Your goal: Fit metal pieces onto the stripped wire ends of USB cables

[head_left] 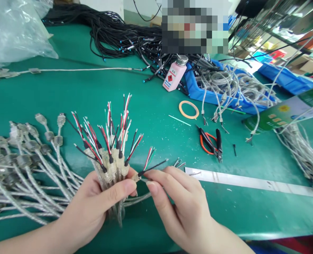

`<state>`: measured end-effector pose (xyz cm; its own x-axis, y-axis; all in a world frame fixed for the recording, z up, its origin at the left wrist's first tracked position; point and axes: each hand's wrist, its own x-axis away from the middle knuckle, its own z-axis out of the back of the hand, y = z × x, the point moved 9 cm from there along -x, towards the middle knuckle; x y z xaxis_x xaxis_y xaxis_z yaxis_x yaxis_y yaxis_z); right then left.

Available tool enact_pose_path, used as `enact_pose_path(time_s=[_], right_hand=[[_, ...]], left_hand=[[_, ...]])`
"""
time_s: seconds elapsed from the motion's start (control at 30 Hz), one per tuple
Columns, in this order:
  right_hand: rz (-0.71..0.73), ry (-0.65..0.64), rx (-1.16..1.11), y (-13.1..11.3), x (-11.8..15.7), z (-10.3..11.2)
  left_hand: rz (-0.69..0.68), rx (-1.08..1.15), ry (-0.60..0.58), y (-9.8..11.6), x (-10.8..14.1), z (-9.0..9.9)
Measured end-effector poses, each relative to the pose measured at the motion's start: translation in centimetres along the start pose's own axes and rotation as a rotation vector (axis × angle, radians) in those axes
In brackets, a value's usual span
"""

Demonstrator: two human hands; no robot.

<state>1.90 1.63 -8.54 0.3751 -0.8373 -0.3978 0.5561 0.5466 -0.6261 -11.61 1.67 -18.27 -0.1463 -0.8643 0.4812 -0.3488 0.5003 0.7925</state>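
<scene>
A bundle of clear-jacketed cables [111, 176] stands upright in my left hand [100, 201], its fingers wrapped round it. Red, white, black and green stripped wires fan out of the cable tops. One single cable end [138, 176] leans out to the right of the bundle, by my left thumb tip. My right hand [180, 201] pinches this cable just behind its wires, thumb against forefinger. To the left, USB plugs [41, 119] with clear ferrite lumps lie on the green mat, their cables running under my left forearm.
Wire cutters [211, 143] with orange and black handles, a tape ring [188, 109] and a metal strip [241, 181] lie right. Behind are a pink bottle [174, 74], a blue tray [193, 86] of coiled cables, black cables [106, 30] and a plastic bag [16, 31].
</scene>
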Motion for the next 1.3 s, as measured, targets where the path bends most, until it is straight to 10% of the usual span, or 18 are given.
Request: enact_pose_path(time_s=[1.3], right_hand=[[0.084,0.068,0.153,-0.59,0.32,0.24]], left_hand=[[-0.048,0.035,-0.031,0.42,-0.38,-0.43]])
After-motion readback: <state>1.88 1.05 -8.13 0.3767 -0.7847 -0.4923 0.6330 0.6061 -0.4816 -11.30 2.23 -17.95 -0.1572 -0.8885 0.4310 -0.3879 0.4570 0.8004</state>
